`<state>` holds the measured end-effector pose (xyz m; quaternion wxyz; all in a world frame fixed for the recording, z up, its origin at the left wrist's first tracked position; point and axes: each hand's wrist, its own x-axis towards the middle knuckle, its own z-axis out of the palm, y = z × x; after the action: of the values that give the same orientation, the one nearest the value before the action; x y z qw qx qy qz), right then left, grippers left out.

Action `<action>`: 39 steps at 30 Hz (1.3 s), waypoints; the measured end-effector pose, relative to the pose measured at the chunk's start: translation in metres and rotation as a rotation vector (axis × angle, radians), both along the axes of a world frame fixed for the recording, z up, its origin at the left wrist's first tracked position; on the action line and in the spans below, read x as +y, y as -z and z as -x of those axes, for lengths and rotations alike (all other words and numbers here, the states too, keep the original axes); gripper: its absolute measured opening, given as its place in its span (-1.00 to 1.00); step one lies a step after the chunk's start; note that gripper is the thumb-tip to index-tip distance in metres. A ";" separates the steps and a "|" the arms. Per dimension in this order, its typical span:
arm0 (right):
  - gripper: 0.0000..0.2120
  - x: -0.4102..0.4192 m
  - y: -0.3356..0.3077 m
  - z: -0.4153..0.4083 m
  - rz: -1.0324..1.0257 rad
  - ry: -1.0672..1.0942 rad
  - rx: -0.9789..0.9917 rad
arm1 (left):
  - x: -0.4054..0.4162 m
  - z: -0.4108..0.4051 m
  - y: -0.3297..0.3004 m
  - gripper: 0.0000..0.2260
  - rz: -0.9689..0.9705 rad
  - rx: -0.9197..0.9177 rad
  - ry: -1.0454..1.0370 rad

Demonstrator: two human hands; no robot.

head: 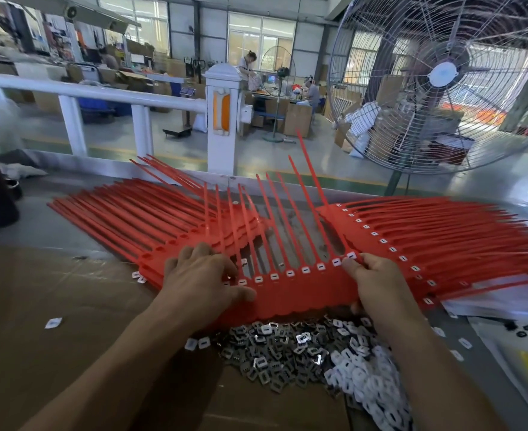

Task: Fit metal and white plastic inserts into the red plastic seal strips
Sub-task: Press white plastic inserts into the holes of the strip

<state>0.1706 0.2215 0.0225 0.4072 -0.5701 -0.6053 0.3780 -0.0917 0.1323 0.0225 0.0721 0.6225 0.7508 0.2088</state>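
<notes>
Red plastic fills the head view: a seal strip (290,290) lies across the surface (54,231) in front of the person, its thin tails fanning upward and a row of white inserts seated along its heads. Left hand (202,275) lies on the strip's left end, fingers spread and fairly flat, thumb out along the red band, pressing rather than grasping. Right hand (373,281) grips the strip's right end, fingertips up at the endmost insert and thumb curled under the near edge. Just below the strip sits a heap of metal inserts (275,353), with white plastic inserts (368,381) piled to its right. More red strips are stacked left (126,213) and right (443,231). A big fan (443,76) stands beyond.
</notes>
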 end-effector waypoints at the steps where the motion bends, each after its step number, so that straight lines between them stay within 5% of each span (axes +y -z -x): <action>1: -0.81 0.001 0.000 0.000 0.003 0.002 0.020 | 0.000 0.000 -0.001 -0.41 0.013 0.011 0.014; 19: -0.82 -0.003 -0.006 -0.009 0.030 -0.044 0.292 | 0.006 -0.004 -0.009 -0.64 -0.230 0.024 0.095; 25: -0.85 0.008 -0.003 -0.008 -0.135 0.288 0.282 | 0.013 -0.010 -0.001 -0.51 -0.302 0.028 0.069; 28: -0.91 0.014 -0.007 -0.007 -0.164 0.421 0.554 | 0.014 -0.007 0.004 -0.56 -0.273 0.013 0.012; 32: -0.71 0.017 -0.012 -0.004 -0.063 0.471 0.904 | 0.014 0.000 0.007 -0.53 -0.205 0.037 -0.064; 39: -0.80 0.001 -0.022 0.003 0.094 0.437 1.028 | 0.012 0.003 0.004 -0.53 -0.134 0.055 -0.184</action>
<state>0.1675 0.2223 0.0444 0.6927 -0.4424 -0.1791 0.5406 -0.0950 0.1447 0.0185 -0.0100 0.5600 0.7907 0.2471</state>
